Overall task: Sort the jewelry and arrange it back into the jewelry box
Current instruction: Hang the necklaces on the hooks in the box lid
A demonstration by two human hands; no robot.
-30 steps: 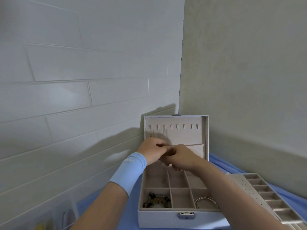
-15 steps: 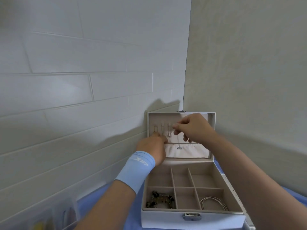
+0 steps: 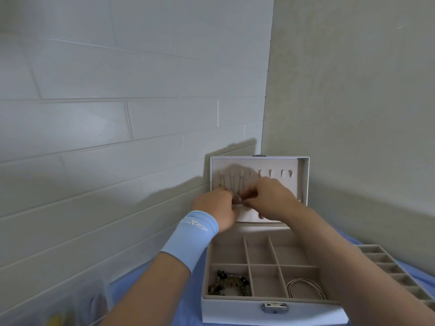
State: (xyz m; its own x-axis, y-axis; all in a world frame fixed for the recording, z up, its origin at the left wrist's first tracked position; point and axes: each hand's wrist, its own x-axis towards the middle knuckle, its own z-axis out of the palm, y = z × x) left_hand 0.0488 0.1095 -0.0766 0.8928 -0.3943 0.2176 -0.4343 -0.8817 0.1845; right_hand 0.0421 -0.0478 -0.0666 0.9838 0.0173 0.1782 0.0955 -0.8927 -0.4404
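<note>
Lower centre: left hand (image 3: 215,208) and right hand (image 3: 270,200) meet, both pinching a necklace chain (image 3: 240,184) hanging in the open jewelry box lid (image 3: 293,191).

Blue cloth (image 3: 186,311) runs along a white tiled wall (image 3: 117,114).

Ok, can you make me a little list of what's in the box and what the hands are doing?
box: open, on a blue cloth
lid: upright
hooks: chains hang on the left ones, the right ones are bare
left hand: seems to pinch a chain at the lid, blurred
right hand: seems to pinch it too, fingertips meeting the left's
front left slot: bead bracelet
front right slot: thin bangles
right of box: tray
</note>
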